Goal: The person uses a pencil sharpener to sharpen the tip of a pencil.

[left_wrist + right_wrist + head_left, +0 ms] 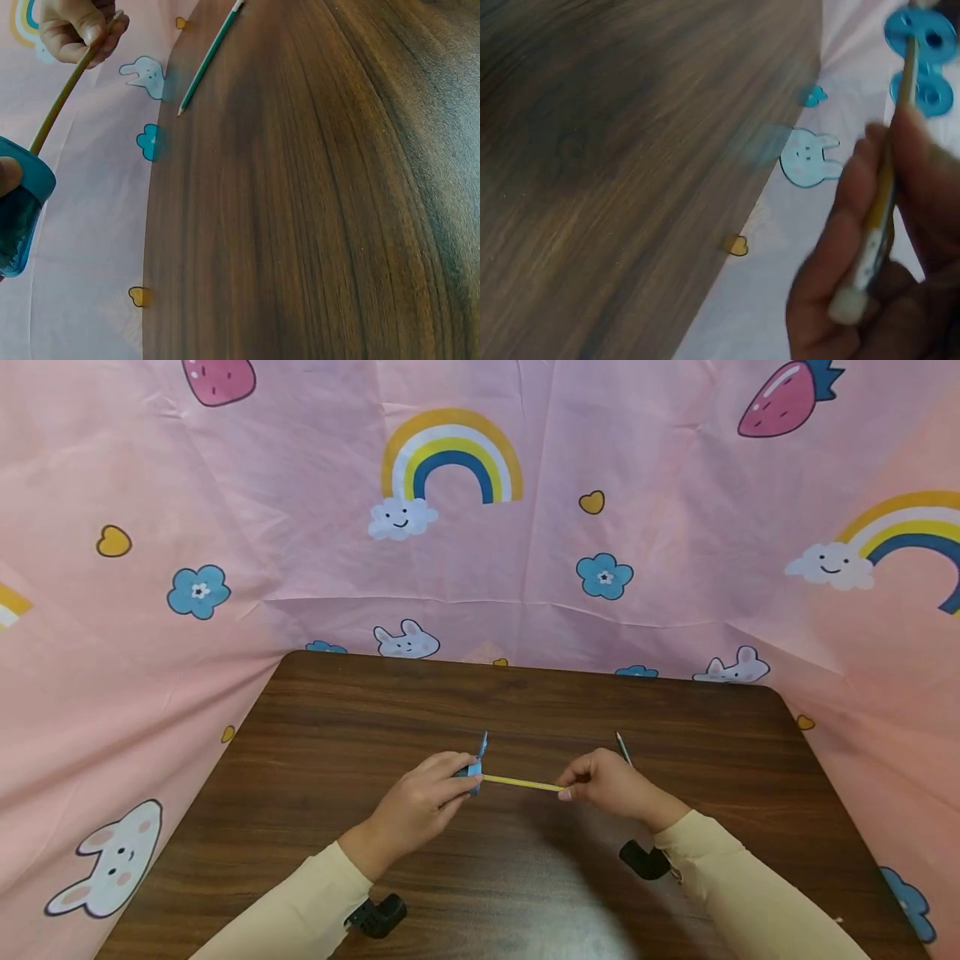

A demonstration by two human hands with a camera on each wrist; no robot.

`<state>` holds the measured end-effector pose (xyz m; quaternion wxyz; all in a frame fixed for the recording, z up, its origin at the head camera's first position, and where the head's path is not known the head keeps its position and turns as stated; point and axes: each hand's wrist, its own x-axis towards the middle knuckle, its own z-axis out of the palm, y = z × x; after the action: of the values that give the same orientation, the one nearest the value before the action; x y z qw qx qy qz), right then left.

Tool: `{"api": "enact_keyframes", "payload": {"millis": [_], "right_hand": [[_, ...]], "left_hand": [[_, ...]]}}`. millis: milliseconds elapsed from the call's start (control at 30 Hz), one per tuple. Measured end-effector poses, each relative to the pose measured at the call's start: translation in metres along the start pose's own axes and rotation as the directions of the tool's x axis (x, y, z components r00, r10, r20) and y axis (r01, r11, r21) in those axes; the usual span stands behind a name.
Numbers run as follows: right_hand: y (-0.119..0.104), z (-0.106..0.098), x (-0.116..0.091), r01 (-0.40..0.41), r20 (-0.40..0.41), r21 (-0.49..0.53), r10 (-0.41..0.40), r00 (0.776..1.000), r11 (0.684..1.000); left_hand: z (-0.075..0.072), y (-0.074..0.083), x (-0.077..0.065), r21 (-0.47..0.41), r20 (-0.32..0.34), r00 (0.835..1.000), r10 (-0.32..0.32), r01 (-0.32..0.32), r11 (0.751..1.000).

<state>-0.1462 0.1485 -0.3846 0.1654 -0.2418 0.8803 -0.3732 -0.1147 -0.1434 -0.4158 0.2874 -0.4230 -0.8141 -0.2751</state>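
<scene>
While your cream sleeves [750,885] reach in from the near edge, a black device [378,917] sits below your left wrist and another black device [645,860] below your right. Beyond them, your left hand [416,797] holds a blue sharpener [22,225] above the table [525,877], its fingers and thumb closed around the sides. The sharpener's blue flap [482,745] stands open. Your right hand [611,785] pinches a yellow pencil [521,783] between thumb and curled fingers near its pale eraser [847,306]. The pencil spans the gap between your hands, its other end meeting the sharpener's holed face; its tip is hidden, so you cannot tell how deep it sits. Just past your right hand, a green pencil [624,750] lies on the wood. Behind the table's far edge hangs a pink cloth [322,485], printed with rainbows, rabbits, flowers, hearts and strawberries.
</scene>
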Motion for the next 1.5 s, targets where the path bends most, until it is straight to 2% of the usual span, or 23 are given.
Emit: {"api": "enact_keyframes", "payload": {"millis": [67, 133, 200, 267, 333, 400, 433, 500, 733, 833, 867, 933, 1000, 1033, 1100, 1167, 1233, 1267, 1300, 1333, 1400, 1433, 1500], "right_hand": [[0.001, -0.002, 0.001, -0.034, 0.043, 0.031, 0.033, 0.999, 0.999], [0.001, -0.001, 0.001, -0.015, 0.022, -0.016, 0.016, 1.000, 1.000], [0.001, 0.004, -0.001, 0.050, -0.056, -0.151, -0.059, 0.997, 0.987], [0.002, 0.009, -0.003, 0.130, -0.164, -0.340, -0.195, 0.967, 0.931], [0.004, 0.014, -0.005, 0.185, -0.263, -0.515, -0.360, 0.895, 0.837], [0.009, 0.016, -0.007, 0.210, -0.324, -0.641, -0.508, 0.798, 0.738], [0.011, 0.017, -0.007, 0.224, -0.339, -0.677, -0.567, 0.751, 0.701], [0.015, 0.019, -0.007, 0.251, -0.353, -0.714, -0.646, 0.676, 0.653], [0.021, 0.025, -0.005, 0.297, -0.385, -0.758, -0.766, 0.515, 0.581], [0.021, 0.026, -0.004, 0.313, -0.398, -0.761, -0.790, 0.465, 0.568], [0.020, 0.027, -0.004, 0.316, -0.403, -0.759, -0.792, 0.458, 0.569], [0.019, 0.027, -0.004, 0.310, -0.414, -0.748, -0.777, 0.474, 0.587], [0.017, 0.027, -0.006, 0.292, -0.423, -0.726, -0.740, 0.523, 0.622], [0.016, 0.027, -0.007, 0.280, -0.428, -0.708, -0.709, 0.560, 0.648], [0.012, 0.026, -0.008, 0.251, -0.426, -0.647, -0.614, 0.664, 0.720], [0.008, 0.022, -0.008, 0.227, -0.385, -0.529, -0.470, 0.794, 0.818], [0.003, 0.016, -0.007, 0.174, -0.282, -0.340, -0.277, 0.918, 0.924], [0.002, 0.012, -0.006, 0.130, -0.216, -0.241, -0.184, 0.959, 0.962], [0.001, 0.009, -0.005, 0.079, -0.147, -0.150, -0.101, 0.984, 0.985], [-0.001, 0.005, -0.003, 0.032, -0.084, -0.082, -0.038, 0.996, 0.996], [-0.002, 0.001, -0.001, -0.029, -0.009, -0.011, 0.029, 1.000, 1.000], [-0.003, 0.000, 0.000, -0.033, -0.007, -0.019, 0.033, 0.999, 0.999], [-0.004, 0.002, -0.001, 0.019, -0.050, -0.125, -0.025, 0.998, 0.992]], "left_hand": [[0.001, 0.000, 0.000, -0.004, 0.001, 1.000, 0.000, 0.000, 1.000], [0.001, 0.000, -0.002, -0.019, -0.002, 1.000, -0.023, 0.023, 1.000], [0.002, 0.000, -0.003, -0.029, -0.007, 0.998, -0.057, 0.056, 0.998], [0.001, 0.000, -0.003, -0.043, -0.008, 0.996, -0.094, 0.093, 0.995], [0.001, 0.000, -0.003, -0.050, -0.006, 0.991, -0.133, 0.133, 0.990], [-0.001, 0.000, -0.003, -0.062, -0.001, 0.985, -0.172, 0.172, 0.983], [-0.002, 0.001, -0.003, -0.068, 0.004, 0.982, -0.190, 0.190, 0.980], [-0.004, 0.001, -0.002, -0.077, 0.014, 0.976, -0.219, 0.220, 0.972], [-0.005, 0.005, 0.000, -0.072, 0.058, 0.966, -0.250, 0.254, 0.965], [-0.005, 0.007, 0.000, -0.080, 0.070, 0.963, -0.261, 0.266, 0.961], [-0.006, 0.007, 0.001, -0.084, 0.073, 0.963, -0.261, 0.267, 0.960], [-0.006, 0.007, 0.001, -0.085, 0.072, 0.964, -0.258, 0.263, 0.961], [-0.006, 0.007, 0.002, -0.081, 0.067, 0.966, -0.248, 0.253, 0.964], [-0.006, 0.007, 0.002, -0.075, 0.063, 0.969, -0.238, 0.242, 0.967], [-0.006, 0.006, 0.002, -0.059, 0.055, 0.977, -0.205, 0.208, 0.976], [-0.006, 0.005, 0.001, -0.044, 0.042, 0.986, -0.162, 0.164, 0.985], [-0.005, 0.003, 0.000, -0.028, 0.032, 0.992, -0.120, 0.121, 0.992], [-0.004, 0.003, -0.001, -0.023, 0.027, 0.994, -0.103, 0.104, 0.994], [-0.004, 0.002, -0.002, -0.021, 0.023, 0.996, -0.091, 0.092, 0.996], [-0.004, 0.001, -0.002, -0.022, 0.018, 0.996, -0.083, 0.083, 0.996], [-0.003, 0.001, -0.004, -0.023, 0.016, 0.997, -0.078, 0.078, 0.997], [-0.004, 0.001, -0.004, -0.025, 0.015, 0.996, -0.083, 0.083, 0.996], [-0.005, 0.001, -0.004, -0.027, 0.019, 0.994, -0.109, 0.110, 0.994]]}}
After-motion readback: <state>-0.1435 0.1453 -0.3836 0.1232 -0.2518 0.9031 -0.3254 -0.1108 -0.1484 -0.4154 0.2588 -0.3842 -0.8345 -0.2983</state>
